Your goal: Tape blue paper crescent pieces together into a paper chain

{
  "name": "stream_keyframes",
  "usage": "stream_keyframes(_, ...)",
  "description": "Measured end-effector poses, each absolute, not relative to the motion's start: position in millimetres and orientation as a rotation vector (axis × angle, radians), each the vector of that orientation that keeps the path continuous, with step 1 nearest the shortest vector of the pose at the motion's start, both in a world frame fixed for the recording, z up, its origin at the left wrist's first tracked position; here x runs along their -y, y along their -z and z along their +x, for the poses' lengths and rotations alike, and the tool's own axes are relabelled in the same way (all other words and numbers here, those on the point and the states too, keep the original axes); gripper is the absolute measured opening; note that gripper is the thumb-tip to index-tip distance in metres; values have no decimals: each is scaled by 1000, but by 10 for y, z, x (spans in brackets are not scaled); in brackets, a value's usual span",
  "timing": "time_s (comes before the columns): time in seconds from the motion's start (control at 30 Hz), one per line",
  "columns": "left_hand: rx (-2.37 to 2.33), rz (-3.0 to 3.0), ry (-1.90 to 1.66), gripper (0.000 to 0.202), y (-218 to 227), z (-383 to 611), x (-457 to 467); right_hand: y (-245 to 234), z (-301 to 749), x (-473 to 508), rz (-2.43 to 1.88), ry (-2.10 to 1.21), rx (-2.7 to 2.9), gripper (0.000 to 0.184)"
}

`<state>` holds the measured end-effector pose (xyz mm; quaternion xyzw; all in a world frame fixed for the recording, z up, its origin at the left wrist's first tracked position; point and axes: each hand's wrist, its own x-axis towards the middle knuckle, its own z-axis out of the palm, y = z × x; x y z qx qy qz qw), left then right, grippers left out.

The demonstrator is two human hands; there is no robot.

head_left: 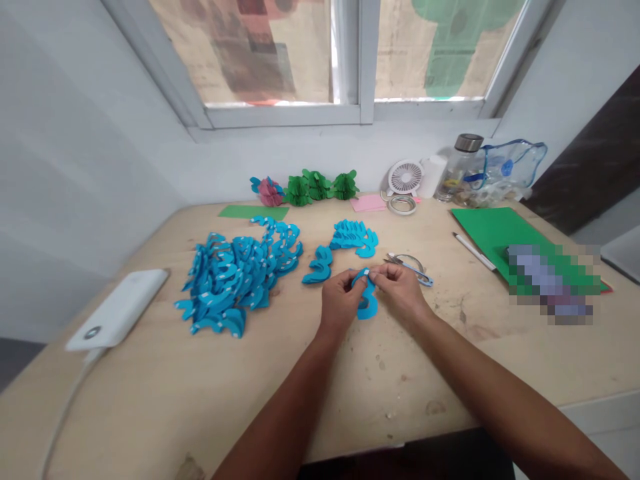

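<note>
Between my two hands is a curved blue paper cutout (368,308) with a small white patch near its top. The fingers of my left hand (339,300) pinch its left edge. My right hand (400,285) pinches the upper right side by the white patch. Just beyond my left hand lies a folded blue paper piece (320,265). Farther back is a small row of blue paper pieces (354,235). A large heap of blue cutouts with white patches (235,273) spreads to the left. Scissors (417,272) with pale blue handles lie just beyond my right hand.
A white power bank (120,308) with a cable lies at the left. Along the wall stand green paper figures (317,187), a pink one (270,192), a small fan (405,178), a tape roll (402,205) and a bottle (460,167). Green sheets (493,230) and a pen (474,251) lie right.
</note>
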<state>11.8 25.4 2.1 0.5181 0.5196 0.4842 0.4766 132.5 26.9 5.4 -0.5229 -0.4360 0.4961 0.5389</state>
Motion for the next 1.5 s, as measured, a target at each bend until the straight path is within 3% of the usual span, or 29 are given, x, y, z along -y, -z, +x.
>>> stream_keyframes(0.43,-1329,1542,-1247,17,-59,138,-206,-137,1273,-223,-1199,-1298,863,19)
stream_keyframes(0.8,-1214,1158,-1184,13,-143,176,-205,-114,1293,-255,-1275,-1231,929,16)
stream_keyframes(1.23,-1227,1144,-1197,14,-109,171,-214,1,1346,-293,-1266,-1187,1036,17)
stream_keyframes(1.5,-1220,1195,-1193,15,-26,138,-257,47,1386,-289,-1315,-942,1297,16)
